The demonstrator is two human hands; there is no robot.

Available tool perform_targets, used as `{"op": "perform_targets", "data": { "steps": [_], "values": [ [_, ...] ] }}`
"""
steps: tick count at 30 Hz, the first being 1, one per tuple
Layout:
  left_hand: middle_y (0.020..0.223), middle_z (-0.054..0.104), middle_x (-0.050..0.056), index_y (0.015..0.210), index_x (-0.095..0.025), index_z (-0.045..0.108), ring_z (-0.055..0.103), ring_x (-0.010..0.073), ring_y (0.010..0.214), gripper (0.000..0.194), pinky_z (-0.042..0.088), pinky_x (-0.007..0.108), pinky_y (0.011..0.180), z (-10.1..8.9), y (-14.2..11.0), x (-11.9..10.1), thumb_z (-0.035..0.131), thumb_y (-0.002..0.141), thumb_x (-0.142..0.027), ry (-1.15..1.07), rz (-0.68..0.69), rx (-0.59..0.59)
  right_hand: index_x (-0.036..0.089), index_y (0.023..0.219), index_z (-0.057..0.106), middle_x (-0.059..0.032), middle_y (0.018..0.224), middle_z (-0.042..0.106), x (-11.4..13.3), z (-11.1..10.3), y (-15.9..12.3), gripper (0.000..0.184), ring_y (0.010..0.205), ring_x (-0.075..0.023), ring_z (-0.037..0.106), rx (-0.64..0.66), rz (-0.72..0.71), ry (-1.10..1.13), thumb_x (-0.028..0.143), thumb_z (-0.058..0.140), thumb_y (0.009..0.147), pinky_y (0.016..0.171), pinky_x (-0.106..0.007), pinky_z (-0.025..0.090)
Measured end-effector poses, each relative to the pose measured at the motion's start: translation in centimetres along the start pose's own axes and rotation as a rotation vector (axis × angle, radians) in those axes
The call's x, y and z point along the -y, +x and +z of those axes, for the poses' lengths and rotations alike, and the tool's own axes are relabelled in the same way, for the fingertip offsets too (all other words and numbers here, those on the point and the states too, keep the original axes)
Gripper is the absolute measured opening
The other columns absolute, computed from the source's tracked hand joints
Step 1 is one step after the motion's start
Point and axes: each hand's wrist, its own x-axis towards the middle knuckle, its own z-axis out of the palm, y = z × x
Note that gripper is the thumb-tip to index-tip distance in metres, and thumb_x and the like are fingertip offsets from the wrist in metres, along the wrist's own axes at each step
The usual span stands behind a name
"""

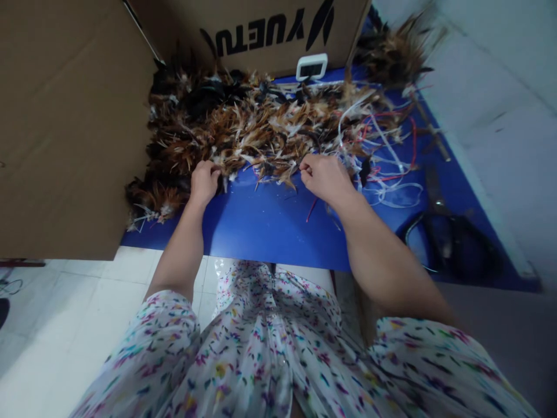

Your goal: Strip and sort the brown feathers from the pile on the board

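Note:
A broad heap of brown, white and black feathers covers the back of the blue tabletop. At the heap's near edge, on the left, my left hand is closed, its fingertips against dark feathers; what lies between them is hidden. My right hand is also closed, fingers curled, at the near edge of the heap farther right. I cannot make out whether it holds anything. White and red plastic strings lie tangled just right of that hand.
Large black-handled scissors lie on the right of the table. Behind the feathers stand a cardboard box and a small white device with a dark screen. A cardboard panel rises at left. Another feather bunch sits back right.

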Motion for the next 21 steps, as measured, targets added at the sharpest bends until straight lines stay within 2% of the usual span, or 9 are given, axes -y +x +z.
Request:
{"op": "perform_targets", "data": {
  "steps": [2, 4, 7, 9, 15, 18, 21],
  "values": [
    [0.089, 0.068, 0.007, 0.082, -0.02, 0.06, 0.067, 0.0239, 0.095, 0.005, 0.053, 0.041, 0.094, 0.2, 0.1, -0.2, 0.064, 0.083, -0.022, -0.17, 0.032, -0.093, 0.017, 0.094, 0.071, -0.0128, 0.097, 0.074, -0.1, -0.1, 0.0, 0.022, 0.089, -0.0274, 0.067, -0.007, 0.003, 0.004, 0.013, 0.051, 0.085, 0.081, -0.039, 0.051],
    [0.08, 0.066, 0.003, 0.083, -0.021, 0.058, 0.067, 0.0188, 0.081, 0.014, 0.056, 0.034, 0.081, 0.5, 0.0, -0.8, 0.067, 0.085, -0.033, -0.375, 0.036, -0.142, 0.017, 0.095, 0.071, -0.013, 0.098, 0.074, -0.1, -0.1, 0.0, 0.022, 0.091, -0.0275, 0.067, -0.014, 0.005, 0.005, 0.013, 0.051, 0.086, 0.081, -0.039, 0.051],
    [0.068, 0.062, -0.001, 0.083, -0.023, 0.055, 0.061, 0.0128, 0.059, 0.032, 0.048, 0.024, 0.053, 1.0, -0.4, -2.1, 0.067, 0.086, -0.052, -0.669, -0.001, -0.093, 0.017, 0.096, 0.07, -0.0131, 0.099, 0.074, 0.0, -0.2, -0.1, 0.023, 0.091, -0.0273, 0.067, -0.028, 0.004, 0.013, 0.014, 0.05, 0.086, 0.081, -0.038, 0.05],
    [0.066, 0.062, -0.001, 0.082, -0.023, 0.054, 0.058, 0.0112, 0.054, 0.04, 0.041, 0.021, 0.044, 1.0, -0.7, -3.0, 0.068, 0.082, -0.06, -0.781, -0.016, -0.03, 0.017, 0.095, 0.069, -0.0128, 0.099, 0.073, 0.2, -0.3, -0.1, 0.022, 0.089, -0.027, 0.067, -0.043, -0.01, 0.026, 0.015, 0.049, 0.086, 0.081, -0.038, 0.05],
    [0.07, 0.069, 0.001, 0.08, -0.022, 0.057, 0.062, 0.0105, 0.053, 0.045, 0.042, 0.021, 0.042, 0.2, -1.7, -4.6, 0.074, 0.075, -0.063, -0.867, -0.044, 0.1, 0.019, 0.092, 0.069, -0.0119, 0.095, 0.073, 0.4, -0.4, -0.2, 0.022, 0.085, -0.0262, 0.065, -0.086, -0.057, 0.075, 0.015, 0.048, 0.086, 0.079, -0.038, 0.049],
    [0.069, 0.069, 0.001, 0.081, -0.022, 0.06, 0.063, 0.0106, 0.054, 0.046, 0.045, 0.021, 0.045, 0.3, -1.9, -5.0, 0.076, 0.073, -0.064, -0.854, -0.029, 0.108, 0.02, 0.091, 0.068, -0.0111, 0.096, 0.072, 1.0, -0.3, -0.4, 0.021, 0.085, -0.0241, 0.064, -0.131, -0.079, 0.141, 0.015, 0.048, 0.086, 0.081, -0.037, 0.049],
    [0.067, 0.068, 0.0, 0.082, -0.021, 0.062, 0.063, 0.0107, 0.054, 0.045, 0.047, 0.022, 0.047, 0.5, -2.4, -5.7, 0.077, 0.073, -0.062, -0.822, 0.004, 0.086, 0.021, 0.089, 0.067, -0.0073, 0.09, 0.071, 2.1, 0.0, -0.7, 0.016, 0.078, -0.0195, 0.062, -0.136, -0.125, 0.337, 0.018, 0.052, 0.084, 0.077, -0.034, 0.05]
  ]
}}
